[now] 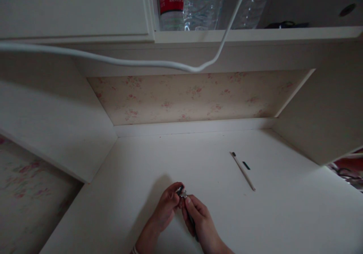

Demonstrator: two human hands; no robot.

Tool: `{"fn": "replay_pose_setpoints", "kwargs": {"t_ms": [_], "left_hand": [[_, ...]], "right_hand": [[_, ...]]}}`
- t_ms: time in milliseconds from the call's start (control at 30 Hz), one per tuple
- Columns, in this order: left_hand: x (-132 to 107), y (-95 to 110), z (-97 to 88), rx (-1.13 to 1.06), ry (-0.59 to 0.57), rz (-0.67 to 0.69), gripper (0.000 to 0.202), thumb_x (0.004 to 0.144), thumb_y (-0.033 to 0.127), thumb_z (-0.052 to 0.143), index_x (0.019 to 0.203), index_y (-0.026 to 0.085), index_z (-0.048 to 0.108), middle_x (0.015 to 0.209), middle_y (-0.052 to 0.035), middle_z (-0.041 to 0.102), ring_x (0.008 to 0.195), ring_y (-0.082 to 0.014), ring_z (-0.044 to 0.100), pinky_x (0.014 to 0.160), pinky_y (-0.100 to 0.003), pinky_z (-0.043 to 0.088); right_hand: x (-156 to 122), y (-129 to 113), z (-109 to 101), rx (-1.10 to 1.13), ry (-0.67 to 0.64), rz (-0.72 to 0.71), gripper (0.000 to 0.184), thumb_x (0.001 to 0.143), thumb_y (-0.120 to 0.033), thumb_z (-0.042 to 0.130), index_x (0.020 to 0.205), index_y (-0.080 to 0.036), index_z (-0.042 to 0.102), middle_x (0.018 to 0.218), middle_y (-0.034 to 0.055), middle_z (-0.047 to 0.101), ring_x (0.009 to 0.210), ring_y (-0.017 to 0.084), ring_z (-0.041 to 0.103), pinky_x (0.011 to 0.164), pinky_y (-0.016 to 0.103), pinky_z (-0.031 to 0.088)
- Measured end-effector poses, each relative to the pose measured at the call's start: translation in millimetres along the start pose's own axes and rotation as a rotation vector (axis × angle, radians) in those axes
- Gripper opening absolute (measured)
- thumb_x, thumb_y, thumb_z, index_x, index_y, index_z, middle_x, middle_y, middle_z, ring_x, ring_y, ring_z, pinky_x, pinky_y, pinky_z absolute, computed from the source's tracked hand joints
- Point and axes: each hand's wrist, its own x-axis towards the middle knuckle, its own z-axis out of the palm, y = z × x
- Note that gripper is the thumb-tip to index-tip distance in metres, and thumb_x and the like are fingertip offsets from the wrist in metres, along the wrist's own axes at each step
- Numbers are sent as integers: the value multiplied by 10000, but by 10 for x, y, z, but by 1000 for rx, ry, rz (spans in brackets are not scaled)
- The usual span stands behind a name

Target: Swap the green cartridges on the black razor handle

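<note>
Both hands meet low in the middle of the head view, above the white desktop [119, 205]. Pinched in my left hand [166, 208] is a small dark piece [179, 189]. My right hand [202, 222] is closed round a slim dark handle [191, 221], its lower end showing under the palm. A shiny silvery part [184, 194] lies between the two sets of fingertips; whether it belongs to the handle or to the small piece I cannot tell. The fingers hide most of both items, so their exact kind is unclear.
Right of my hands lie a thin white pen-like stick [244, 173] with a dark end and a short black strip [246, 165]. A white cable [136, 62] hangs across the view. Plastic bottles [202, 6] stand on the shelf above. Side panels [320, 106] flank the desk.
</note>
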Motion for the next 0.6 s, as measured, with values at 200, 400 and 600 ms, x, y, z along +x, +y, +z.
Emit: {"fn": "replay_pose_setpoints", "kwargs": {"t_ms": [200,400,600], "left_hand": [[4,20,5,-9,8,-24,546,582,467,854,1019,194,676,843,-27,577,627,-94,465,595,-218,370],[5,13,18,-5,13,-17,546,571,463,861,1010,192,684,785,-18,565,620,-95,452,595,-216,363],[3,11,17,10,32,-29,578,544,477,869,1007,183,687,838,-41,574,648,-108,460,609,-228,370]], "right_hand": [[23,40,-36,46,2,38,511,847,-662,549,688,-183,468,499,-83,335,380,57,211,348,195,112],[44,41,-55,77,-15,56,507,834,-658,573,690,-183,468,509,-83,330,401,61,198,364,199,108],[61,48,-65,69,-23,3,516,832,-653,581,656,-184,457,510,-79,316,429,71,216,392,208,127]]}}
